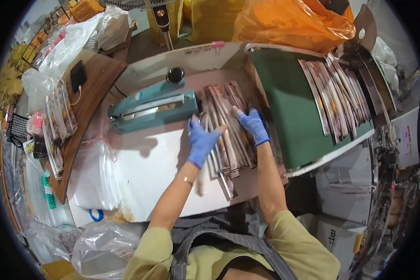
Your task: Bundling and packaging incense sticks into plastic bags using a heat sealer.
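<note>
Bright, even light, seemingly from overhead; soft shadows lie under the forearms. Edges bow and darken into a black rim, and far corners look slightly blurred.
</note>
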The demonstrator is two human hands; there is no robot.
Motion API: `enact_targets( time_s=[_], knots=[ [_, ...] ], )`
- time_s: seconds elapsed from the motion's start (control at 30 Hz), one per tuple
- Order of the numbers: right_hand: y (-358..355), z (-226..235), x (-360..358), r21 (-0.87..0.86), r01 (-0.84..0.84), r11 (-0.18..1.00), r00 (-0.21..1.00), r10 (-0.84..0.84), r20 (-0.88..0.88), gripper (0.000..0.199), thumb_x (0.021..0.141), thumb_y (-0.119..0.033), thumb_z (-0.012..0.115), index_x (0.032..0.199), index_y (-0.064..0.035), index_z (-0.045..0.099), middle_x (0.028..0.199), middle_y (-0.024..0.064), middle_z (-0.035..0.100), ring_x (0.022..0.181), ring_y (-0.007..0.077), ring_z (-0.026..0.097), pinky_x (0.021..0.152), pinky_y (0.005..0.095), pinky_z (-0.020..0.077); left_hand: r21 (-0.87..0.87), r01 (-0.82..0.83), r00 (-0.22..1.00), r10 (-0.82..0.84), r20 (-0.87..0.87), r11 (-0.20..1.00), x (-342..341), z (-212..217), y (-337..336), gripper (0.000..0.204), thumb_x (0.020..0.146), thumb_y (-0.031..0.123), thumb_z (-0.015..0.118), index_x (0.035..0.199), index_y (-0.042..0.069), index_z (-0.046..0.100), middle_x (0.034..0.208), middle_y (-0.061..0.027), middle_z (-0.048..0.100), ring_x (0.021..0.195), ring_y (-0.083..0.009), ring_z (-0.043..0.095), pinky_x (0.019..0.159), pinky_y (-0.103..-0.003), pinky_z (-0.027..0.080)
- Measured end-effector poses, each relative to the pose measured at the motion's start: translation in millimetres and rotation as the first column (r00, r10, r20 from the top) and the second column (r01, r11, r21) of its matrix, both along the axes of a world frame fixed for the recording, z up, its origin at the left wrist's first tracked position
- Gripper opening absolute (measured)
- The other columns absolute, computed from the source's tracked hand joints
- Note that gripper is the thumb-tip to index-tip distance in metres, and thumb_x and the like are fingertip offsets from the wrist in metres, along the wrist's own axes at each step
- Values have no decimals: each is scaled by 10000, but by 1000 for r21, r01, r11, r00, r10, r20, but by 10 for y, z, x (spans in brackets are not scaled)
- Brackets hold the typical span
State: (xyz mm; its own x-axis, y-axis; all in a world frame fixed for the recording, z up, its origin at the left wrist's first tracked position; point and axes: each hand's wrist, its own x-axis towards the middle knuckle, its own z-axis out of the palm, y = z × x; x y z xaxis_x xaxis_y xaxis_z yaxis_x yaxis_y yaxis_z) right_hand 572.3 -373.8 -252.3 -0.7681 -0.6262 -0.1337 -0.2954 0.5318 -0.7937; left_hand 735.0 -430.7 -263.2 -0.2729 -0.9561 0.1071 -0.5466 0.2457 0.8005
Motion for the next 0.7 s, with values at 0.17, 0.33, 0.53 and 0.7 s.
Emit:
enact_targets(
  time_s=[0.17,0.33,0.53,0.7],
  knots=[
    [382,44,748,-499,101,860,606,345,717,391,787,-257,636,1047,18,538,931,87,599,786,138,583,692,257,475,564,458,776,1,-631,687,299,305,171,853,589,253,813,1244,17,321,1097,-98,519,961,-177,529,790,-280,459],
    [1534,478,1881,-238,108,965,325,192,926,507,769,-236,656,1167,18,472,1042,96,567,912,155,559,787,283,468,552,563,657,72,-751,615,1473,434,1263,778,553,203,815,1180,14,394,1072,-90,530,993,-189,518,852,-314,450],
    [1264,1087,2091,-552,-95,828,556,504,661,733,640,-197,742,1237,24,380,1121,98,514,1022,188,489,906,321,389,442,514,684,-40,-729,735,1904,1143,1052,763,533,166,825,1173,51,427,1050,-53,547,936,-172,540,829,-307,458],
    [943,1155,1897,-517,-681,518,623,782,-37,908,569,-275,798,1299,-47,308,1254,99,434,1145,226,426,987,362,327,283,634,710,-397,-582,719,2111,1422,642,811,537,358,783,1203,77,416,1228,-103,444,1088,-227,450,924,-369,372]
  ],
)
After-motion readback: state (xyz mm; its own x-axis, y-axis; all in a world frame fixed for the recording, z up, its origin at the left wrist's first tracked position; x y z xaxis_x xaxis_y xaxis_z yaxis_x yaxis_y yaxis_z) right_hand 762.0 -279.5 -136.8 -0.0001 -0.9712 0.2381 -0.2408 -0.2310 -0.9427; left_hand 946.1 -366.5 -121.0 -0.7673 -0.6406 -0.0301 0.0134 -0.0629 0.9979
